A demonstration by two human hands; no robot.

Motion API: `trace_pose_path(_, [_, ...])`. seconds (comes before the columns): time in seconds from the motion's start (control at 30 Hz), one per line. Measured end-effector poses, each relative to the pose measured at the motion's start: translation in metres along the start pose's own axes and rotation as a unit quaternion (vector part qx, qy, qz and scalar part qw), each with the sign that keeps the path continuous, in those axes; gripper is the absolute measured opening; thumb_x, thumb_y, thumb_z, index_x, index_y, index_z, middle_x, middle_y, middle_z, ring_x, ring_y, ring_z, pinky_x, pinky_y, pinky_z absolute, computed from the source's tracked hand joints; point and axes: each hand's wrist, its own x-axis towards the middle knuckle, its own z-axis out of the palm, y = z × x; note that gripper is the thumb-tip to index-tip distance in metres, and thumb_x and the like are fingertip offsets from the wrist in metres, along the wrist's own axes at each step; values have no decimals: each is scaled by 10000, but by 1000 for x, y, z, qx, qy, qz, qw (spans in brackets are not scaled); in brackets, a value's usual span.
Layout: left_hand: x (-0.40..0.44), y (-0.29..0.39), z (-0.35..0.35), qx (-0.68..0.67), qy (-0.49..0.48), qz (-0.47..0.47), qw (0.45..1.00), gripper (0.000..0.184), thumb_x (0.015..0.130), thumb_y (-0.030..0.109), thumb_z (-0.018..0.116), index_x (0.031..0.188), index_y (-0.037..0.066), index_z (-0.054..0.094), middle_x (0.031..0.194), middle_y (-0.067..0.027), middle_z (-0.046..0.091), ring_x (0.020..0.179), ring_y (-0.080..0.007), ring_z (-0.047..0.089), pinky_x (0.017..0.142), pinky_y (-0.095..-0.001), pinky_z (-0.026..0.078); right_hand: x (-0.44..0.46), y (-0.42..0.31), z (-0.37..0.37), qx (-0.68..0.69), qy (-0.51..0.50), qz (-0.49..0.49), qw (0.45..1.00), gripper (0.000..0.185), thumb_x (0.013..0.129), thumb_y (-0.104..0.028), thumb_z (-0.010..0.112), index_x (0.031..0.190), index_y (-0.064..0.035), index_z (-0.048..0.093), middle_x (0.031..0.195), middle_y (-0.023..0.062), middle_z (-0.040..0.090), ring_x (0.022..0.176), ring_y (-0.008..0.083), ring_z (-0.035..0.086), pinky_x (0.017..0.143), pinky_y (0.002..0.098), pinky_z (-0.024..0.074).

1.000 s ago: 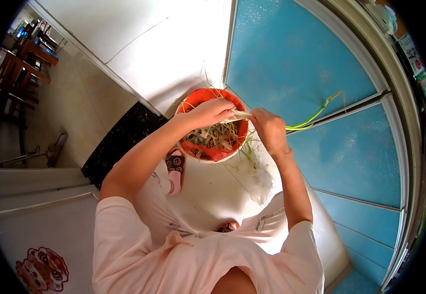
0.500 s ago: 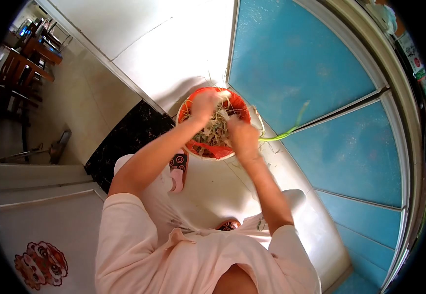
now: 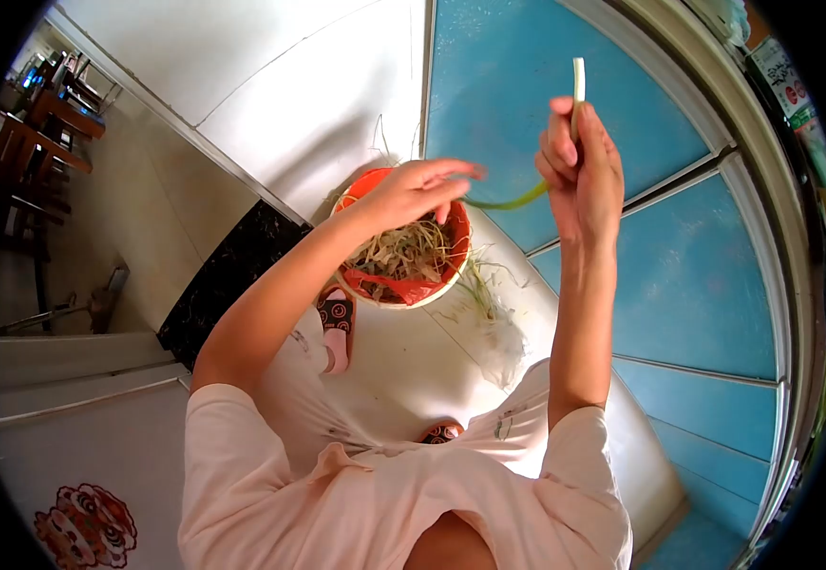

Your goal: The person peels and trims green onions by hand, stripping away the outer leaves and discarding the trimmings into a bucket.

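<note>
By blue panels (image 3: 565,66), hands (image 3: 411,193) (image 3: 588,176) have parted, stalk (image 3: 579,80) raised.

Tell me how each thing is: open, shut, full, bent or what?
Stalk: white end up, green part bent
Right hand: closed around the stalk
Left hand: open, fingers stretched out
Bucket: red-lined, holding dry scraps
Blue doors: look shut
Slippers: worn
Clear plastic: crumpled

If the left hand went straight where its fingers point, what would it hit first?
Likely the right hand, gripping the pale stalk; depth is unclear, so possibly the blue panel behind.
</note>
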Motion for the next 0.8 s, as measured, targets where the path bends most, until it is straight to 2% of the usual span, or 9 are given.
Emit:
trace_pose_path(0.07, [-1, 5, 13, -124, -37, 15, 992, 240, 917, 106, 526, 1123, -6, 578, 907, -24, 634, 541, -61, 477, 570, -197, 423, 11, 2, 1, 35, -5, 9, 999, 274, 977, -248, 425, 983, -13, 566, 601, -50, 373, 498, 45, 249, 446, 208, 199])
trace_pose_path(0.3, [-9, -21, -2, -83, -134, -72, 985, 192, 932, 135, 506, 934, -38, 590, 785, -43, 610, 530, -56, 497, 506, -196, 397, 31, -28, -13, 32, 30, -86, 995, 260, 975, -246, 436, 972, -33, 584, 603, -46, 367, 508, 51, 246, 452, 213, 195])
trace_pose_path(0.47, [-5, -37, -3, -353, 39, -22, 934, 163, 942, 113, 451, 807, 38, 505, 598, 25, 373, 515, -77, 325, 452, -182, 322, 16, -35, -2, 53, 60, -163, 983, 240, 972, -254, 443, 931, -49, 561, 595, -49, 346, 503, 58, 243, 454, 224, 192])
trace_pose_path(0.53, [-6, -34, -1, -417, 154, -69, 893, 143, 936, 146, 469, 831, 57, 509, 622, 13, 407, 530, -79, 362, 506, -194, 374, -7, -44, 21, 48, 89, -203, 974, 233, 972, -262, 441, 924, -63, 551, 590, -53, 336, 498, 64, 251, 454, 232, 188])
trace_pose_path(0.57, [-3, -94, -26, -478, 83, -51, 873, 150, 917, 202, 505, 848, 68, 503, 629, 12, 423, 543, -95, 392, 665, -272, 474, -20, -65, 21, 53, 78, -270, 958, 237, 971, -276, 443, 935, -69, 553, 588, -56, 335, 498, 60, 250, 454, 230, 188])
trace_pose_path(0.6, [-2, -65, -16, -442, 337, -233, 798, 186, 891, 231, 531, 803, 72, 493, 603, 19, 419, 536, -104, 409, 775, -367, 482, -33, -88, 22, 54, 62, -334, 939, 242, 970, -290, 446, 947, -75, 555, 587, -60, 334, 498, 55, 250, 454, 228, 188])
trace_pose_path(0.63, [-6, -55, -19, -426, 350, -234, 801, 211, 873, 240, 547, 741, 94, 472, 580, 24, 411, 531, -109, 407, 774, -376, 473, -50, -120, 19, 54, 35, -387, 920, 262, 970, -320, 442, 969, -89, 566, 577, -68, 333, 489, 42, 235, 440, 220, 178])
trace_pose_path(0.73, [-8, -60, -32, -237, 186, -217, 928, 310, 906, 246, 462, 628, 113, 444, 481, 41, 334, 395, -90, 287, 453, -257, 301, -114, -210, 31, -166, -82, -467, 865, 270, 986, -304, 396, 1007, -83, 549, 583, -57, 340, 482, 37, 242, 424, 205, 175])
trace_pose_path(0.8, [-1, -91, -35, 49, 122, -179, 975, 329, 882, 257, 493, 626, 51, 519, 510, -40, 469, 442, -152, 438, 504, -309, 381, -130, -247, 38, -405, 4, -586, 701, 285, 982, -290, 405, 1025, -56, 561, 638, -7, 473, 524, 56, 392, 442, 214, 286])
